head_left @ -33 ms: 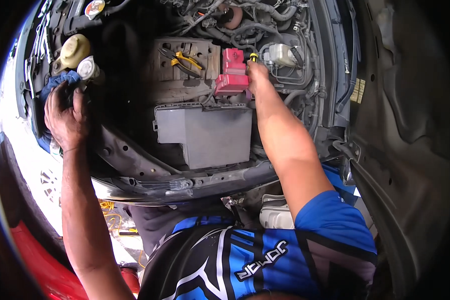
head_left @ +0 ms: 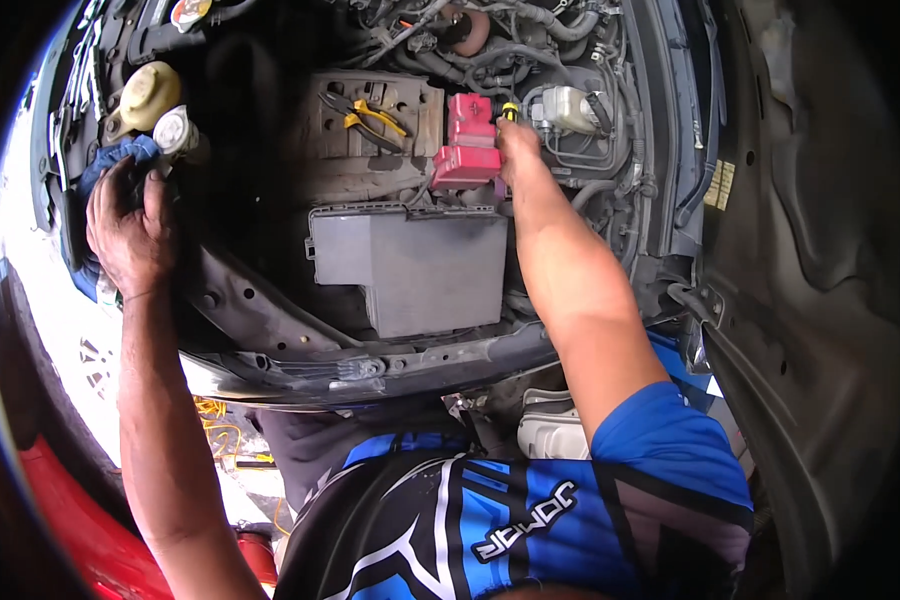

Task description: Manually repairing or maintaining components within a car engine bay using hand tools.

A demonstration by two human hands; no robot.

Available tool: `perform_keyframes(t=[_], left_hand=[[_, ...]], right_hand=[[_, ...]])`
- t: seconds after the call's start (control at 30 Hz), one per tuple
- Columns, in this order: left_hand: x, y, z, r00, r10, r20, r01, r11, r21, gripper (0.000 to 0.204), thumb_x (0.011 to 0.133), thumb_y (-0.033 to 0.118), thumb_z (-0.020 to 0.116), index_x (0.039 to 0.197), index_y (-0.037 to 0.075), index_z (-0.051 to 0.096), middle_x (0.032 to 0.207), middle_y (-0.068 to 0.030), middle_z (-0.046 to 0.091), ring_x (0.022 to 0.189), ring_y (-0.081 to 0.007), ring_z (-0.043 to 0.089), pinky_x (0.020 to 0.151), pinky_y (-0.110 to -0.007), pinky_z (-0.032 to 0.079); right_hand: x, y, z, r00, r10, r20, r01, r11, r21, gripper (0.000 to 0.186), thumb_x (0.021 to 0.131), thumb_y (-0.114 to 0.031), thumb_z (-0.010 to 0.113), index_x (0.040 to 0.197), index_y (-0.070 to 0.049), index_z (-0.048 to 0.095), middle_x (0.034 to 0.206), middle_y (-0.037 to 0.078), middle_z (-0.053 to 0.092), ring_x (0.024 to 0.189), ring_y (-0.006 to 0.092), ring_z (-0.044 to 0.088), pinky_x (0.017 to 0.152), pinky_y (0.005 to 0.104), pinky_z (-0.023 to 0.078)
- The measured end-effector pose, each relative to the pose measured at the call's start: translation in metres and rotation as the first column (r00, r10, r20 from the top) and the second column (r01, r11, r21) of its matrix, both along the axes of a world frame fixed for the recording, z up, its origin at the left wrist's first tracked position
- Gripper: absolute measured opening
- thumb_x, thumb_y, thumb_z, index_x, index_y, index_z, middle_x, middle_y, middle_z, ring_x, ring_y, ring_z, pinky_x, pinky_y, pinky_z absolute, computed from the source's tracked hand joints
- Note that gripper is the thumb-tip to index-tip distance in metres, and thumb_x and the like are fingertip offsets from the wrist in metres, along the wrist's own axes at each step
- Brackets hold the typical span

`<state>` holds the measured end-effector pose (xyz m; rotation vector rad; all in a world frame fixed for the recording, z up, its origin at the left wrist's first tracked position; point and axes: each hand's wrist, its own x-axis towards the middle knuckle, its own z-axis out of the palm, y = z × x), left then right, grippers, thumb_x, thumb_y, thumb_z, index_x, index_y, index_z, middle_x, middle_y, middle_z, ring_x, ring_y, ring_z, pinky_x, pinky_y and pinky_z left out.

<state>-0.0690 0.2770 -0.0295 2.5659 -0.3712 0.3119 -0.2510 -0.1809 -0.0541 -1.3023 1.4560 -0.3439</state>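
Note:
My left hand [head_left: 130, 230] lies on a crumpled blue cloth [head_left: 120, 160] at the left edge of the engine bay, fingers stretched out and grimy. Deep in the bay, my right hand [head_left: 517, 145] is closed round a tool with a yellow and black handle [head_left: 510, 110], which looks like a screwdriver; its working end is hidden. Just left of that hand sits a red plastic cover [head_left: 468, 165]. Yellow-handled pliers [head_left: 375, 122] lie on the dirty metal tray [head_left: 335, 150] to its left.
A grey fuse box lid [head_left: 435, 270] spans the near middle of the bay. Beside the cloth stand a yellowed reservoir [head_left: 150, 97] and a white cap [head_left: 173, 130]. Right of my right hand are a fluid reservoir [head_left: 567, 108] and metal pipes. The front body rail [head_left: 400, 365] crosses before me.

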Motion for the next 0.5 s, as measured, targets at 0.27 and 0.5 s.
perform_keyframes(t=[0.27,0.5], left_hand=[[-0.004,-0.007,0.005,0.999,-0.018,0.047,0.017,1.000,0.025,0.040,0.086,0.036,0.065,0.114,0.007,0.065,0.113,-0.0150,0.065,0.111,-0.0333,0.058,0.099,-0.042,0.042],[-0.004,-0.003,0.002,1.000,-0.015,0.018,0.015,1.000,0.028,0.041,0.086,0.037,0.063,0.116,0.008,0.065,0.118,-0.0139,0.064,0.117,-0.0325,0.055,0.102,-0.043,0.039]], right_hand=[[0.003,-0.011,-0.001,0.932,0.200,-0.302,-0.295,0.902,-0.315,0.026,0.088,-0.015,0.061,0.111,-0.003,0.057,0.079,0.011,0.060,0.059,0.0208,0.055,0.054,0.0401,0.048],[0.000,-0.019,-0.012,0.936,0.249,-0.250,-0.329,0.870,-0.366,0.018,0.082,-0.014,0.057,0.098,-0.005,0.060,0.068,0.006,0.055,0.055,0.0209,0.053,0.051,0.0388,0.044]])
